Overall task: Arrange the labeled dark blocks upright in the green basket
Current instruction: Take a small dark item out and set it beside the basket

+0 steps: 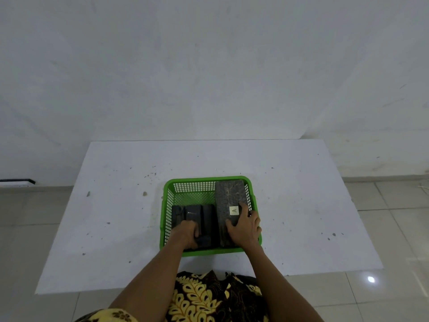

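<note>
A green mesh basket (169,196) sits on a white sheet on the floor. Along its right side stands a large dark block (228,196) with a white label "A"; my right hand (245,227) grips its near end, thumb on the left face and fingers by the label. In the basket's near-left part several smaller dark blocks (197,213) stand side by side. My left hand (185,233) is closed over their near ends, hiding the lower parts. The far-left part of the basket floor is bare.
The white sheet (116,217) is speckled with small dark bits and a small stone (144,194). Tiled floor surrounds it, and a white wall rises behind. My patterned yellow-and-black clothing (209,296) is just below the basket.
</note>
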